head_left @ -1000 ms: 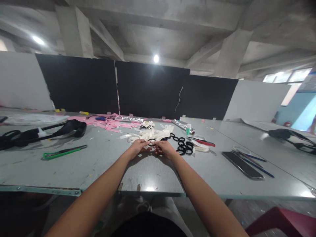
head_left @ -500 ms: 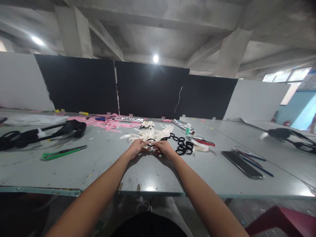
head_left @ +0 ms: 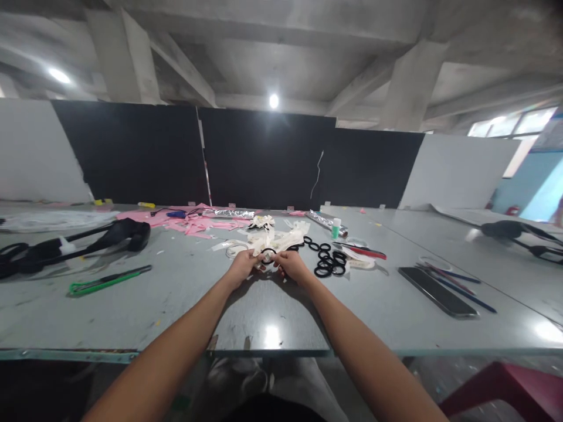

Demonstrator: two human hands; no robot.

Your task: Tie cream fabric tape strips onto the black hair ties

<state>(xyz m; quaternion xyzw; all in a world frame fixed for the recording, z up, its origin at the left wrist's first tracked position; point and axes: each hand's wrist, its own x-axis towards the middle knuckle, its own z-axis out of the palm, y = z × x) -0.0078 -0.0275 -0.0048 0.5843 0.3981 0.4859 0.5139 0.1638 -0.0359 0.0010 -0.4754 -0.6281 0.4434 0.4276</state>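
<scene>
Hands, left (head_left: 243, 265) and right (head_left: 292, 265), pinch one black ring (head_left: 268, 249) between them, loose black rings (head_left: 324, 263) lying near the right.

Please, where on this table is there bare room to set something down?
Bare tabletop lies between the green-handled tool and the left forearm, and between the right forearm and the dark phone. It is crowded just beyond the left hand and right hand, where white scraps lie, and to their right, with black rings.

From here I'm seeing black rings (head_left: 325, 263) and cream scraps (head_left: 281, 239), pink strips (head_left: 193, 225), a green-and-black cutter (head_left: 105, 281) and a white-topped green bottle (head_left: 336, 230) showing against a grey worktop (head_left: 123, 316).
</scene>
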